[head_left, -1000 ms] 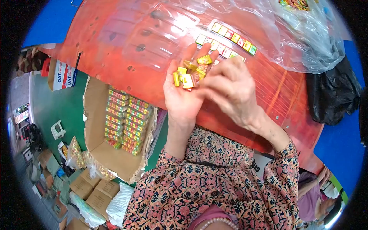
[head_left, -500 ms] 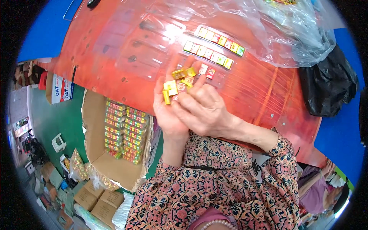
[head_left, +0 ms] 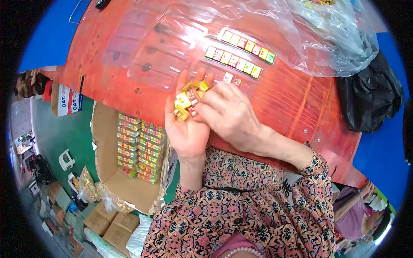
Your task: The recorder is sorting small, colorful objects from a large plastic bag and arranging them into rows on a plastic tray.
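Observation:
My left hand lies palm up above the red table, cupped round several small wrapped sweets, mostly yellow with some red. Close beside them is my right hand, its fingers bent and pinched together; whatever they hold is hidden. Just beyond my right hand, two small square sweets sit in a clear plastic tray. Farther off, two clear narrow trays each carry a row of yellow, red, white and green sweets: the nearer row and the farther row.
Clear trays lie left of the filled rows. At the far right are a clear plastic bag and a black bag. Left of me, an open carton holds stacked packs. Another person is at the right.
My left hand has moved slightly left and spread a little, with the sweets still in its palm. My right hand has shifted slightly right, its fingers drawn away from the left palm.

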Demonstrator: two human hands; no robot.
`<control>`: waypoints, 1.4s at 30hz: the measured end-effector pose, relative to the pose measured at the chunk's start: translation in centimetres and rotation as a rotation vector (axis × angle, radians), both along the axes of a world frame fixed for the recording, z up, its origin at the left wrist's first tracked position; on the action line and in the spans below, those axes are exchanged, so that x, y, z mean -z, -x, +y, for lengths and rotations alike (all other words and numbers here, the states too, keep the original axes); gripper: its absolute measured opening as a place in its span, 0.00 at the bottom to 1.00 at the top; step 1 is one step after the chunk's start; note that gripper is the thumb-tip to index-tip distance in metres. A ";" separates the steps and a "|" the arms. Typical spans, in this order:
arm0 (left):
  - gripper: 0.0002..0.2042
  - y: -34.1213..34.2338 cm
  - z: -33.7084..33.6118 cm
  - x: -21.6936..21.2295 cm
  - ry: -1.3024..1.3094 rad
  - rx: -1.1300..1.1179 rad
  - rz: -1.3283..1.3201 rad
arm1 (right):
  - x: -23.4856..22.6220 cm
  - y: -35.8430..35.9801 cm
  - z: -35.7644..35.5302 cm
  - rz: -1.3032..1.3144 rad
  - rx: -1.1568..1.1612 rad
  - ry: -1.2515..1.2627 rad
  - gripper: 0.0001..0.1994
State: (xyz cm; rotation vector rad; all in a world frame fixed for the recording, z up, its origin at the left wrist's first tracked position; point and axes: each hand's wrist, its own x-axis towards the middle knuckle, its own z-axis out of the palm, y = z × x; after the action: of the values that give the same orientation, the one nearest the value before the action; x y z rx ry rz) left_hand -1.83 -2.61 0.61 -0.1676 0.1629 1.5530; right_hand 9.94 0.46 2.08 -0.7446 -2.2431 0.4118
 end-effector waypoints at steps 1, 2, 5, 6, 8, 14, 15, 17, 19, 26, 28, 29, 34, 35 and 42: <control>0.25 -0.2 0.1 -0.1 0.002 0.008 0.014 | -0.1 -0.3 0.2 -0.001 -0.003 0.056 0.13; 0.24 -0.2 0.2 -0.1 0.003 0.014 0.029 | -0.2 -0.3 0.2 0.001 -0.011 0.057 0.13; 0.25 -0.9 0.4 -0.1 0.047 -0.005 0.096 | -0.3 -0.5 -0.1 -0.087 0.035 0.080 0.13; 0.25 -1.0 0.4 -0.2 0.056 -0.005 0.141 | -0.3 -0.4 0.0 -0.087 0.032 0.080 0.13; 0.25 -1.0 0.4 -0.3 0.050 0.000 0.124 | -0.2 -0.5 0.0 -0.128 0.011 0.047 0.12; 0.24 0.5 0.2 0.4 0.014 0.025 -0.065 | -1.2 -2.4 2.3 0.178 0.089 0.279 0.07; 0.24 0.8 0.1 0.4 0.059 -0.005 -0.056 | -1.5 -2.9 3.2 0.153 0.128 0.305 0.04; 0.24 1.3 0.0 0.3 0.085 -0.039 -0.071 | -1.1 -3.7 5.1 -0.003 0.194 0.282 0.03; 0.24 1.4 0.0 0.2 0.083 -0.026 -0.102 | 0.4 -3.9 6.1 -0.049 0.185 0.248 0.04; 0.23 2.0 -0.4 0.5 0.079 -0.029 -0.208 | 2.0 -2.5 6.4 -0.302 0.157 0.154 0.04; 0.23 2.1 -0.4 0.7 0.090 -0.031 -0.215 | 2.1 -2.4 6.4 -0.320 0.171 0.172 0.04; 0.24 2.0 -0.3 0.7 0.098 -0.034 -0.221 | 2.2 -2.3 6.4 -0.280 0.167 0.190 0.04; 0.24 1.8 0.0 0.5 0.087 -0.012 -0.234 | 3.1 -2.7 6.8 -0.238 0.130 0.165 0.05; 0.24 1.7 0.1 0.4 0.075 0.000 -0.219 | 3.1 -2.8 6.8 -0.230 0.119 0.161 0.05; 0.24 1.0 0.1 0.1 0.066 0.081 -0.018 | -0.2 -1.9 5.4 0.141 0.052 0.320 0.06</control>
State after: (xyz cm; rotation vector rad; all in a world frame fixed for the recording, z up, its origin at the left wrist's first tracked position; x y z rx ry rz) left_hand -2.79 -2.47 0.47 -0.2250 0.2047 1.4662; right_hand 11.84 5.84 2.24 -0.9057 -2.0448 0.7852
